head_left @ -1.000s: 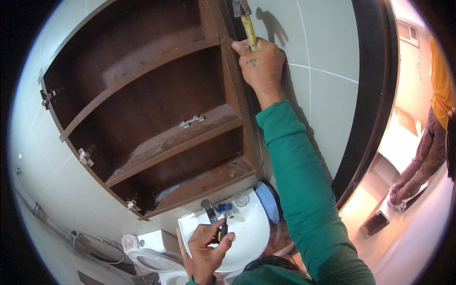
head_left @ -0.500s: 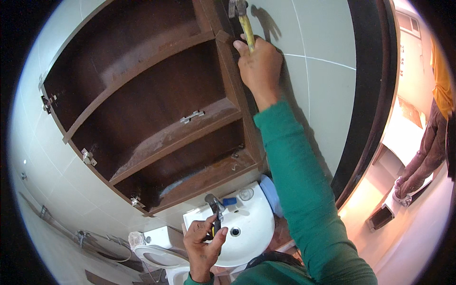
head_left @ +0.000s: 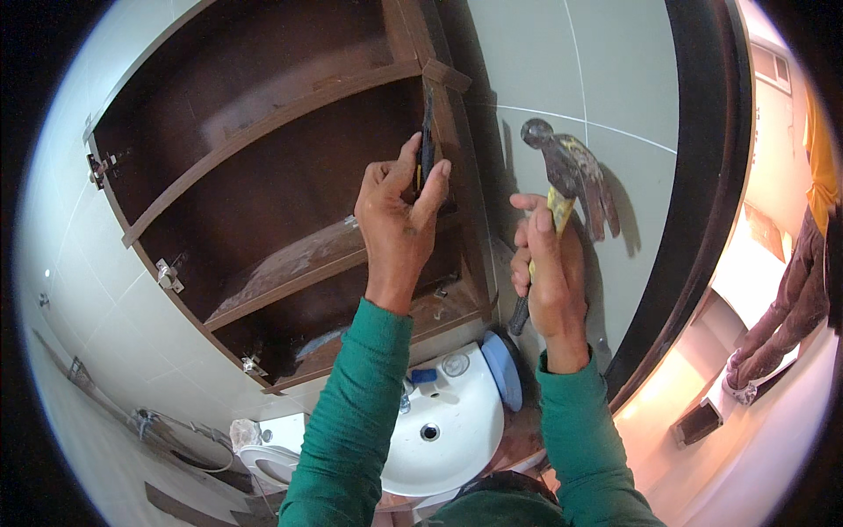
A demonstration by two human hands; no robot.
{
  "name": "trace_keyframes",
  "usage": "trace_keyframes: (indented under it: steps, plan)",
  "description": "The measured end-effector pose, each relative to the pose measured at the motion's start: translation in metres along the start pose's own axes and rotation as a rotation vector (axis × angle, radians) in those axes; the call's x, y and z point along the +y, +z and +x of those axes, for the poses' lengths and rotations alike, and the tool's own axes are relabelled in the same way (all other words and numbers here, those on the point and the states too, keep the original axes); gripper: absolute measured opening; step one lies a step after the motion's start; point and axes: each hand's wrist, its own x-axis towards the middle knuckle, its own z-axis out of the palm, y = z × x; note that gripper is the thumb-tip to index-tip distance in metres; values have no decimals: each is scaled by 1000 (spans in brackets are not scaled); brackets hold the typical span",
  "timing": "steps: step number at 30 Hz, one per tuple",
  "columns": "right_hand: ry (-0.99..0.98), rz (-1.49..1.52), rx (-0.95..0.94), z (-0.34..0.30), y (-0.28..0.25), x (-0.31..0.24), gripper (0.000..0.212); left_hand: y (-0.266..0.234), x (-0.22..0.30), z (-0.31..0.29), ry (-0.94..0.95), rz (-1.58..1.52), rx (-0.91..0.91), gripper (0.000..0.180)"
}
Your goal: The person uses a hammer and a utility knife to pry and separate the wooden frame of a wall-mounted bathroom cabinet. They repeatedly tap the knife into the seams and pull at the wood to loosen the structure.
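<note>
A brown wooden cabinet point(head_left: 290, 165) with open shelves hangs on the tiled wall. My left hand point(head_left: 395, 215) is raised before its right side, thumb and fingers closed around a slim black tool with a bit of yellow point(head_left: 426, 149). The tool points up near the cabinet's right upright; its exact kind does not show. Farther right, my right hand point(head_left: 558, 277) grips a claw hammer point(head_left: 562, 167) by its worn yellow and black handle. The hammer's head is up, in front of the grey wall tiles and apart from the cabinet.
Below the cabinet are a white washbasin point(head_left: 448, 457) with a blue object point(head_left: 423, 376) on its rim, and a toilet point(head_left: 268, 464). Metal hinges point(head_left: 169, 276) stick out along the cabinet's left edge. At the right, past a dark door frame point(head_left: 707, 176), another person point(head_left: 795, 263) stands.
My left hand has risen from above the basin to the cabinet's right side with the black tool. My right hand has come down and right from the cabinet's upper right with the hammer.
</note>
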Motion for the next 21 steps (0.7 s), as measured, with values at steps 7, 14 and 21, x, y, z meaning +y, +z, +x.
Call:
trace_keyframes:
  steps: [7, 14, 21]
  plan:
    - [7, -52, -34, -8, -13, 14, 66, 24, -7, 12, -44, -135, 56, 46]
    - [75, 12, -38, -11, -11, 10, 68, 35, 1, 16, -61, -161, 102, 45]
    - [86, -16, -29, -9, -13, 16, 68, 42, -1, 15, -95, -183, 113, 45]
